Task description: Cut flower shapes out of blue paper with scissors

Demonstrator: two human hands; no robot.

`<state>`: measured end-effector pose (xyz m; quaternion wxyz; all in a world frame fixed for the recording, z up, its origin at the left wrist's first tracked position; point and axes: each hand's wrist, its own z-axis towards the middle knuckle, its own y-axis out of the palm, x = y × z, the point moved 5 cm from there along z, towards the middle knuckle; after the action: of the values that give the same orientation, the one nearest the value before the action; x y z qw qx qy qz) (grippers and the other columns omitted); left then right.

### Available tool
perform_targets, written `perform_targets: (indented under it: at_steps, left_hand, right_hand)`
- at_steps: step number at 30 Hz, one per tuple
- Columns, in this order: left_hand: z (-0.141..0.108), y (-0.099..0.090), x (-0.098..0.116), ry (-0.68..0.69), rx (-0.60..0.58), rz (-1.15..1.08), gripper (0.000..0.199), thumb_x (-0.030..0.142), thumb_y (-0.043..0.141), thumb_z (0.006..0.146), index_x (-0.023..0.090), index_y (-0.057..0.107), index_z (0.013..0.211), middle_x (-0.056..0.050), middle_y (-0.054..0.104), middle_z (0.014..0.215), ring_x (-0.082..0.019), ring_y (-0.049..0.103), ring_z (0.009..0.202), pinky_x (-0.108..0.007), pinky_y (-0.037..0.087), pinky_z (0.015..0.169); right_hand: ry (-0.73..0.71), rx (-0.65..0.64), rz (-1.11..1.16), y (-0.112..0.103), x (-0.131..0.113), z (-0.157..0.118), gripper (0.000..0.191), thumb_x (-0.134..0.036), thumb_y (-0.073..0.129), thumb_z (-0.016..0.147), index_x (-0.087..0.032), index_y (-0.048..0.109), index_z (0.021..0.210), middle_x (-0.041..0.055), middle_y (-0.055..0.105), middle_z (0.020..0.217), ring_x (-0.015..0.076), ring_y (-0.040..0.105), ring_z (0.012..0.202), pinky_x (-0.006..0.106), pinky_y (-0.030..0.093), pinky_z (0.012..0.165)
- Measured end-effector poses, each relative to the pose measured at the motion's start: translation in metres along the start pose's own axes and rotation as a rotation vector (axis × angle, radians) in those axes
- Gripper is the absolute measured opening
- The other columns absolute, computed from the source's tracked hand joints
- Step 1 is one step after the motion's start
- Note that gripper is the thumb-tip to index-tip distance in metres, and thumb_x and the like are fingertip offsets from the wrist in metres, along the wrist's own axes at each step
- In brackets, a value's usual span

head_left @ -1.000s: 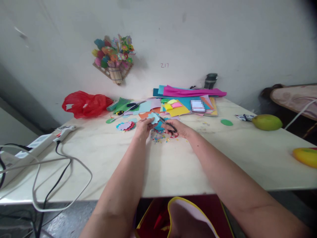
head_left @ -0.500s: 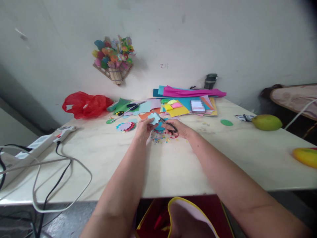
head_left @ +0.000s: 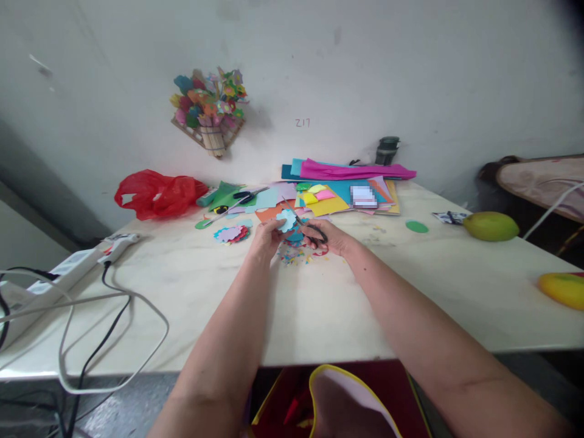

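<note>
A light blue scalloped paper piece [head_left: 286,221] is pinched between the fingers of my left hand [head_left: 269,234]. My right hand [head_left: 331,237] is closed round the handles of dark scissors [head_left: 318,232], whose blades point up and left beside the paper's right edge. Below both hands, small coloured paper scraps [head_left: 293,255] lie scattered on the white table [head_left: 314,310]. To the left of my left hand rests a stack of scalloped paper pieces [head_left: 232,233], lilac on top with red and blue edges under it.
Coloured sheets [head_left: 335,201], a phone-like object [head_left: 364,196] and second scissors [head_left: 245,196] lie behind. A red bag [head_left: 159,193] sits back left; cables [head_left: 132,296] and power strips [head_left: 68,271] are left. A green mango [head_left: 490,225] and a yellow one [head_left: 563,288] are right.
The light blue paper has turned slightly in my left hand, and the scissor blades have opened and tilted more upright beside it. My arms have hardly moved.
</note>
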<state>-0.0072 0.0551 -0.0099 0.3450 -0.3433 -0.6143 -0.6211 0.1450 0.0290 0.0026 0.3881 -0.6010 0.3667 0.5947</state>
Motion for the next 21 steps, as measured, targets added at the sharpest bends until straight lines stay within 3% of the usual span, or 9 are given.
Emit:
perform_targets:
  at_steps: [12,21]
  left_hand:
    - [-0.0048,0.0061,0.0011,-0.03,-0.025,0.036,0.015,0.011,0.07,0.057,0.015,0.057,0.063,0.001,0.061,0.061,-0.011,0.059,0.055,-0.027,0.057,0.061]
    - [-0.0034,0.0051,-0.0019,-0.038,-0.039,0.044,0.015,0.012,0.071,0.057,0.015,0.06,0.066,-0.001,0.064,0.063,-0.013,0.062,0.057,-0.027,0.056,0.059]
  right_hand:
    - [0.003,0.07,0.008,0.0025,-0.0013,0.0015,0.019,-0.029,0.062,0.086,-0.015,0.054,0.076,-0.0022,0.057,0.053,0.0053,0.045,0.038,0.015,0.019,0.029]
    - [-0.01,0.084,0.018,0.0026,0.0001,0.0031,0.027,-0.035,0.07,0.08,-0.015,0.054,0.074,-0.0019,0.057,0.053,0.0054,0.046,0.038,0.015,0.019,0.028]
